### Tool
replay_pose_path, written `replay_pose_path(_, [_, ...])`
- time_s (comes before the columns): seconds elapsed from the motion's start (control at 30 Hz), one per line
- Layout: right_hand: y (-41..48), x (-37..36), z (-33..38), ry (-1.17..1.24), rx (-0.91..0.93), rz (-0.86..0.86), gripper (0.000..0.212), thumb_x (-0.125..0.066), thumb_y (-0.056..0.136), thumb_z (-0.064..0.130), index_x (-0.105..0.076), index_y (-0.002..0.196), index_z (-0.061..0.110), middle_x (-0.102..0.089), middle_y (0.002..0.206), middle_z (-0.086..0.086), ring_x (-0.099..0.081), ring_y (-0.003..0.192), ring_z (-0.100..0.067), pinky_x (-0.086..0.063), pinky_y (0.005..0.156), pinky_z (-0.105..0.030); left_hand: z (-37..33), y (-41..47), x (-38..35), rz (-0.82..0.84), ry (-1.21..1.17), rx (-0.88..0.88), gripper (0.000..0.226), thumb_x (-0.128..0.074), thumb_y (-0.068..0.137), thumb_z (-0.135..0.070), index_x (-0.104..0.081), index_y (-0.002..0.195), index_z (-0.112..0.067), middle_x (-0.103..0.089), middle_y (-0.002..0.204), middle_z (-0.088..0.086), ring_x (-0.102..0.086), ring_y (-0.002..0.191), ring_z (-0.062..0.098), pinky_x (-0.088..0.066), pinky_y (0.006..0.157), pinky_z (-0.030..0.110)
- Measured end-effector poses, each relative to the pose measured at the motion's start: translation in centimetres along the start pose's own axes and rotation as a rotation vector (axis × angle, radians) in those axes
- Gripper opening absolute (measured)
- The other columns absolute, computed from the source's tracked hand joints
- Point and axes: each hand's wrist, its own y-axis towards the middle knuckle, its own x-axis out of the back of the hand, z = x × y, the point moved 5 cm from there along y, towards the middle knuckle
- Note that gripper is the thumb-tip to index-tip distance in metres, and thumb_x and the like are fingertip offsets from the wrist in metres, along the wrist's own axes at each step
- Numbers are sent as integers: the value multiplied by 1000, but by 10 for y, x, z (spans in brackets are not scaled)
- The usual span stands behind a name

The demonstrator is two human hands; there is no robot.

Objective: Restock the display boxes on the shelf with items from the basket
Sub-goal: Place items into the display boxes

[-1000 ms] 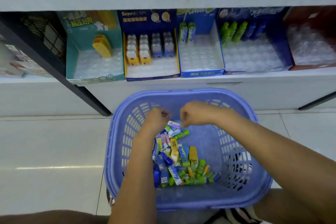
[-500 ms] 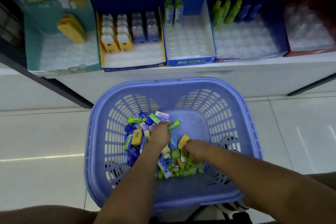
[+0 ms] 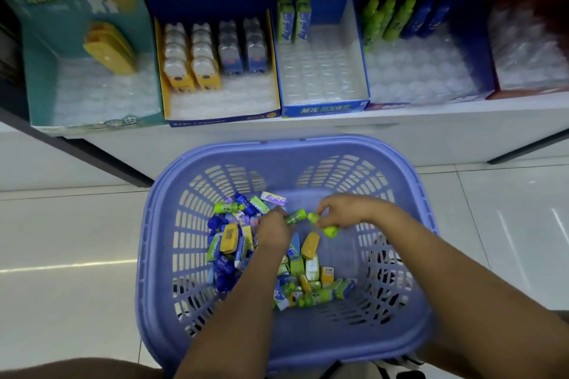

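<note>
A purple plastic basket [image 3: 308,151] stands on the floor before the shelf, with several small green, blue and yellow items [image 3: 234,249] heaped inside. My left hand [image 3: 274,229] is inside the basket and pinches a small green bottle [image 3: 295,217]. My right hand [image 3: 345,211] hovers just right of it, gripping green bottles [image 3: 330,231]. On the shelf stand several display boxes: a teal one [image 3: 40,71], a yellow-and-blue one [image 3: 221,115], a blue "kada" one [image 3: 323,109] and a dark blue one with green bottles [image 3: 385,17].
A red-brown display box [image 3: 529,92] sits at the far right of the shelf. Clear plastic trays with many unfilled slots line the boxes. A dark shelf post [image 3: 77,148] slants at the left. Pale tiled floor [image 3: 61,240] surrounds the basket.
Both hands dipped into the pile, then lifted. The right hand rose from the heap with green bottles; the left hand now pinches a green bottle. The view tilted down toward the basket.
</note>
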Motion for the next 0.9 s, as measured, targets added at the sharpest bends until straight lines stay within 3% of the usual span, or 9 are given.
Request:
replay_pose_path(0.13, [-20,39,12,393,150,-68,4,-60,90,13,-57,93,12,-62,74,-10,-60,58,-12,-50,54,-18,-16,-1,23,75,-260,-14,23,-74,76,-15,-65,96,-6,-67,90,12,-62,85,26,-47,67,30])
replay_pose_path(0.23, [-47,63,22,603,305,-73,12,-63,86,0,-59,92,9,-67,74,-5,-64,63,-10,-54,65,-20,-38,-10,56,102,-403,-84,15,-74,75,-10,-60,79,-12,-56,71,3,-51,70,17,-37,54,23])
replay_pose_path(0.33, [-75,86,31,696,418,-118,21,-63,81,-8,-61,98,6,-68,83,-4,-64,75,-12,-53,73,-21,-66,-30,93,177,-660,-185,12,-68,81,-2,-61,87,-9,-60,78,7,-55,73,15,-43,63,17])
replay_pose_path(0.4, [-92,100,38,720,455,-187,23,-61,82,-9,-62,101,3,-68,81,-2,-64,72,-11,-54,69,-20,-86,-47,113,273,-940,-199,10,-55,89,1,-61,92,-6,-62,81,10,-60,73,18,-51,69,22])
replay_pose_path(0.47, [-109,114,44,705,464,-293,21,-64,82,-2,-62,103,1,-66,78,-4,-60,65,-13,-50,65,-21,-104,-64,131,336,-1126,-208,17,-45,94,-3,-62,93,-7,-58,72,7,-57,60,14,-54,64,26])
replay_pose_path(0.57, [-133,128,57,653,476,-445,20,-70,79,9,-63,97,3,-62,74,-7,-55,60,-13,-47,61,-19,-126,-86,148,297,-1015,-344,12,-52,96,-17,-60,87,-13,-49,61,-4,-45,52,9,-48,53,21])
replay_pose_path(0.7, [-151,133,71,640,529,-483,21,-70,79,8,-62,97,-1,-63,79,-16,-56,65,-20,-49,66,-26,-147,-107,156,189,-948,-483,25,-59,92,-19,-52,68,-16,-40,60,0,-38,49,10,-39,48,20])
replay_pose_path(0.8, [-158,139,68,674,528,-511,25,-70,81,13,-65,101,0,-66,78,-10,-59,68,-19,-53,68,-23,-154,-113,161,126,-998,-497,25,-59,92,-19,-51,69,-14,-40,57,-2,-37,47,10,-38,47,21])
replay_pose_path(0.9, [-161,151,62,683,532,-613,15,-72,80,12,-67,93,8,-67,75,-6,-62,67,-17,-54,65,-22,-157,-113,165,39,-950,-485,21,-59,93,-23,-57,76,-11,-44,56,-6,-38,48,10,-37,47,23])
